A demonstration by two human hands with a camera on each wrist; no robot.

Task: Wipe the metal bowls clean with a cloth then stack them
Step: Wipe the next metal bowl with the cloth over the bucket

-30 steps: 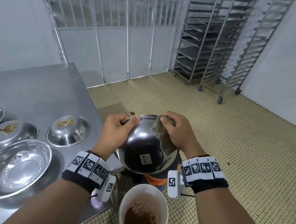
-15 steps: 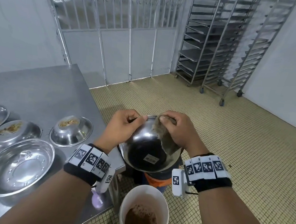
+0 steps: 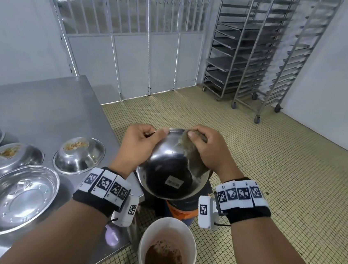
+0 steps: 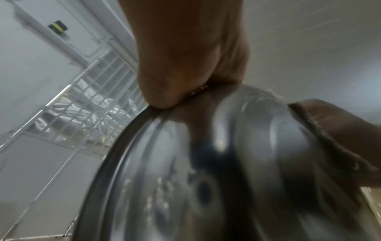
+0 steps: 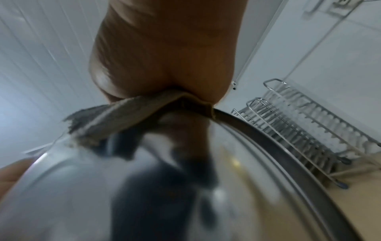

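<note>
Held in mid-air at centre frame in the head view, above the tiled floor (image 3: 272,163) and just off the table's right edge: a metal bowl (image 3: 164,169), tilted with its underside and a small label toward the camera. Left hand (image 3: 137,145) at the bowl's upper-left rim, thumb and curled fingers pinching that rim; seen again in the left wrist view (image 4: 185,62), thumb tip pressed onto the rim edge. Right hand (image 3: 207,150) at the upper-right rim, fingers curled around a grey-brown cloth (image 3: 190,155) and pinching it over the rim, the cloth draped down the bowl's outer wall; same grip in the right wrist view (image 5: 164,57), cloth (image 5: 123,117) folded over the edge. Directly below the bowl, at lower centre: a white bucket (image 3: 146,243) holding brown residue. On the steel table (image 3: 42,105) at left of frame: an empty upright bowl (image 3: 14,200) at lower left, and three soiled bowls (image 3: 79,155) behind it, carrying yellowish scraps. At upper right, against the wall: wheeled tray racks (image 3: 252,54).
</note>
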